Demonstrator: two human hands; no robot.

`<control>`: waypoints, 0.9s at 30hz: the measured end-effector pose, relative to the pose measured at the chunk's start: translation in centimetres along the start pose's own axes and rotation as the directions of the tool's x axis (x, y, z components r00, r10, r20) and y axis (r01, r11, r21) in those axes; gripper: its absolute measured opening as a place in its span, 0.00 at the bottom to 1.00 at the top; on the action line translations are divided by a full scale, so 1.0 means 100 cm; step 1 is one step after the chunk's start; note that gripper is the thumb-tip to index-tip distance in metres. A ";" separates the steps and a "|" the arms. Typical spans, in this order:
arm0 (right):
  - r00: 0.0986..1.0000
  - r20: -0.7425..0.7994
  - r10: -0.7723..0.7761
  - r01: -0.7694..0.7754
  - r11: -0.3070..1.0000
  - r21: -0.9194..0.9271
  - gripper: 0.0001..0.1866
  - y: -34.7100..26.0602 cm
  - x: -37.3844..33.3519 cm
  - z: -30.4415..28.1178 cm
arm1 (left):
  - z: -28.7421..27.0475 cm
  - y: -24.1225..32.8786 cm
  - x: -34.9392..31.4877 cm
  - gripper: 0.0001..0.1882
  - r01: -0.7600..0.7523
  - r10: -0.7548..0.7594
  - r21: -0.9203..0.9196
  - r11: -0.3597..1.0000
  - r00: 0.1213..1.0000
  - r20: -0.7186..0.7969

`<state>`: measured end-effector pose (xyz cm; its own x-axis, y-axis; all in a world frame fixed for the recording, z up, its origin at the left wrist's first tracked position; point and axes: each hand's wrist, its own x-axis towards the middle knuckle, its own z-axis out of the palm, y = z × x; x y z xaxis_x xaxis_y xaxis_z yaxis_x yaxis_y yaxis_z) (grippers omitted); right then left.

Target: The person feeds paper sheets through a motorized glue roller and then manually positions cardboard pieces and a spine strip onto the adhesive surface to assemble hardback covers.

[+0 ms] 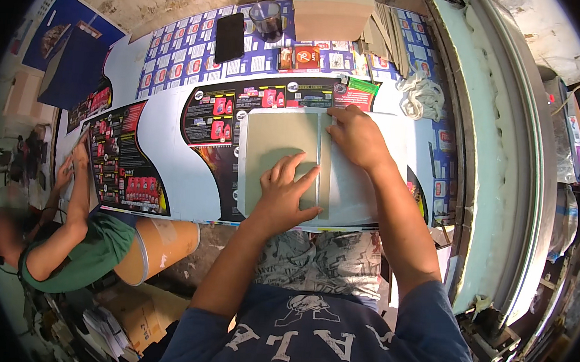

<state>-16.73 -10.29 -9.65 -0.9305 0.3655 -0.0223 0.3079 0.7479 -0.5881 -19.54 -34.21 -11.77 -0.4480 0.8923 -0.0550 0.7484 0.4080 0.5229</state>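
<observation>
Blue patterned surface (185, 49). Board (267, 129), strip (325, 193) laid on white paper (353, 192); right side not folded. Left hand (284, 193) spread on board; right hand (358, 137) at strip top, can't tell if holding.

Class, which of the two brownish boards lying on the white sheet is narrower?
The strip on the right, by the right hand; the other board, to its left, is far wider.

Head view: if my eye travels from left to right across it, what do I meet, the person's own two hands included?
Blue box, brown drum, black phone, left hand, right hand, white bundle.
</observation>
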 end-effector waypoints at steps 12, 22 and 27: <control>0.999 -0.012 -0.043 0.041 0.990 -0.134 0.16 0.007 0.003 0.014 | -0.001 -0.001 0.000 0.44 0.021 -0.019 -0.034 0.999 0.999 0.049; 0.999 -0.018 -0.048 0.045 0.989 -0.137 0.20 0.008 0.005 0.015 | -0.005 -0.001 0.001 0.42 0.017 -0.015 -0.019 1.000 0.998 0.069; 0.989 0.094 -0.117 0.131 0.979 -0.154 0.29 -0.009 -0.038 -0.007 | -0.008 -0.001 0.011 0.36 0.039 -0.039 0.013 0.999 0.999 -0.012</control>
<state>-13.37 -11.92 -8.50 -0.9746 0.2220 -0.0288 0.2105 0.8654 -0.4547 -20.54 -33.44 -11.19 -0.4823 0.8736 -0.0652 0.7368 0.4449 0.5091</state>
